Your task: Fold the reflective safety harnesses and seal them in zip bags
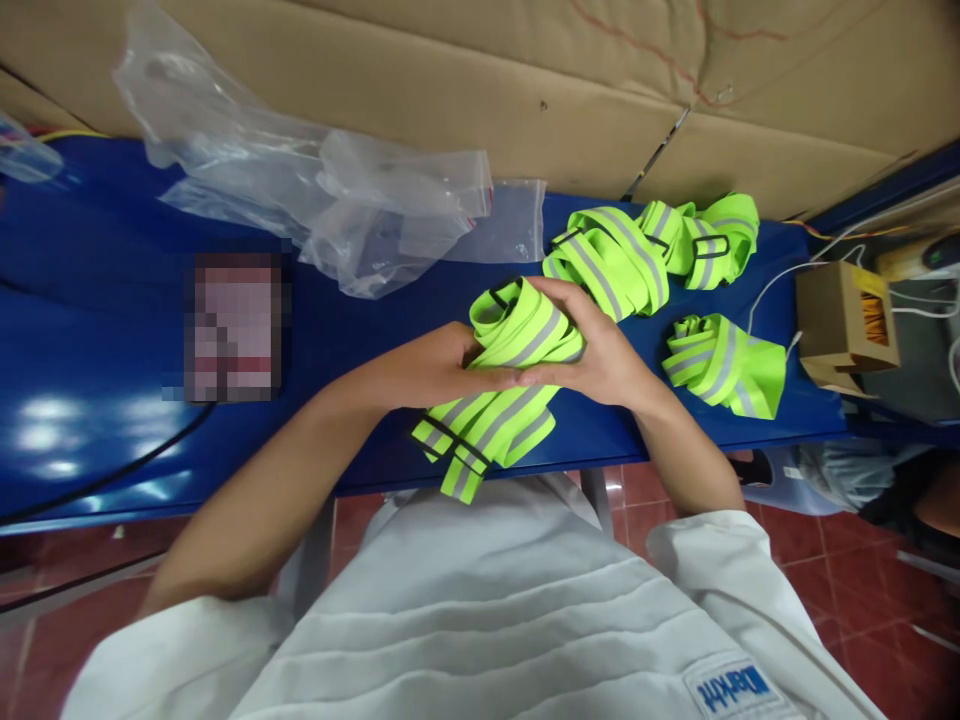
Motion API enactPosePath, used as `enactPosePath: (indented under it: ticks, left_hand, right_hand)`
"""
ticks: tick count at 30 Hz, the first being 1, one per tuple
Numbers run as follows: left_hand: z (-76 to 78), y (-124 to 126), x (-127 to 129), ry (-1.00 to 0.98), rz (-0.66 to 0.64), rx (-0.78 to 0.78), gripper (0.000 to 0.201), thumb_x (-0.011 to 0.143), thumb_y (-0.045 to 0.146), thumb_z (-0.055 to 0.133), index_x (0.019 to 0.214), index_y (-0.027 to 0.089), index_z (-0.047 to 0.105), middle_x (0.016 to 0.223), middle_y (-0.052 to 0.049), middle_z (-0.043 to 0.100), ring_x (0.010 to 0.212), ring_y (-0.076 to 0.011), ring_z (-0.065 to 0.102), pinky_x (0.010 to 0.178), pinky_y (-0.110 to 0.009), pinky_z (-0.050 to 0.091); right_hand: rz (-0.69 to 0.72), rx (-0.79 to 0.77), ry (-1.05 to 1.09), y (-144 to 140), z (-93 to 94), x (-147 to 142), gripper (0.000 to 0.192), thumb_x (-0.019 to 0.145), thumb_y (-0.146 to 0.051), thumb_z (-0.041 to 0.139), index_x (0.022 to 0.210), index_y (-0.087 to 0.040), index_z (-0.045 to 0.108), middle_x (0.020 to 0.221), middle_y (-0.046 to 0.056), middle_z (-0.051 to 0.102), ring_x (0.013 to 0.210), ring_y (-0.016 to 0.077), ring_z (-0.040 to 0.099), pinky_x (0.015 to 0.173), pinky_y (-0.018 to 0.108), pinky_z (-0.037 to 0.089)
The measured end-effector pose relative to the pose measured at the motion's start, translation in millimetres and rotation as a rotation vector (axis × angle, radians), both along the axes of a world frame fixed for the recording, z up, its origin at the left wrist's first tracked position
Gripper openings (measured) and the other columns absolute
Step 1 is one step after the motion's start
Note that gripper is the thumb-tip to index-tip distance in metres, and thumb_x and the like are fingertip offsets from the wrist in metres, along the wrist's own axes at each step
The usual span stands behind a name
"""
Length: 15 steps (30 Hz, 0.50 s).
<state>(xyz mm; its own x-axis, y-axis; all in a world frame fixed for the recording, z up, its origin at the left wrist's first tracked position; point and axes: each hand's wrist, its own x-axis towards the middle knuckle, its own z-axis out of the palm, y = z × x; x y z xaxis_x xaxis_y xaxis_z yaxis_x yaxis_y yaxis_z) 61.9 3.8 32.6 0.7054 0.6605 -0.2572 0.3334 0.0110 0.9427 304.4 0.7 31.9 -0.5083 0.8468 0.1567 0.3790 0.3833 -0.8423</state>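
Note:
A neon yellow-green reflective strap (525,335) with a grey stripe is gathered in a loose coil between my two hands. My left hand (450,365) grips its left side, thumb along the front and fingers hidden behind the coil. Around the right side wraps my right hand (592,345), its thumb meeting the left thumb. Below the hands, more of the strap (487,430) with black buckles hangs toward the table's front edge. Bundled straps of the same kind (615,255) lie just behind my right hand, and another bundle (724,365) rests to its right.
Clear plastic zip bags (360,200) spread along the back of the blue table (360,330). At left lies a pixelated rectangular object (232,330) near a black cable (127,478). An open cardboard box (844,320) and white cables stand at right. Part of another person (900,490) shows at lower right.

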Motion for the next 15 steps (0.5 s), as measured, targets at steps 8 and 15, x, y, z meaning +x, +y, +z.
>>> enactPosePath:
  ticks: [8,15]
  left_hand:
    - [-0.7,2.0,-4.4,-0.097,-0.048,-0.067,0.062,0.085,0.051,0.077,0.135,0.017,0.065,0.13,-0.008,0.075,0.117,-0.0293,0.071,0.101,-0.039,0.059]
    - [-1.8,-1.3,-4.9,-0.122,0.157,0.305,0.111,0.074,0.055,0.09,0.164,0.023,0.034,0.164,-0.014,0.048,0.15,-0.0377,0.049,0.123,-0.047,0.045]
  right_hand:
    - [0.045,0.066,-0.02,-6.7,0.8,-4.7,0.091,0.077,-0.071,0.083,0.151,-0.028,0.054,0.151,0.008,0.062,0.141,0.0351,0.059,0.121,0.049,0.049]
    - [-0.035,0.053,0.0,-1.5,-3.9,-3.8,0.089,0.079,-0.072,0.081,0.15,-0.026,0.054,0.149,0.009,0.063,0.14,0.0348,0.059,0.123,0.05,0.046]
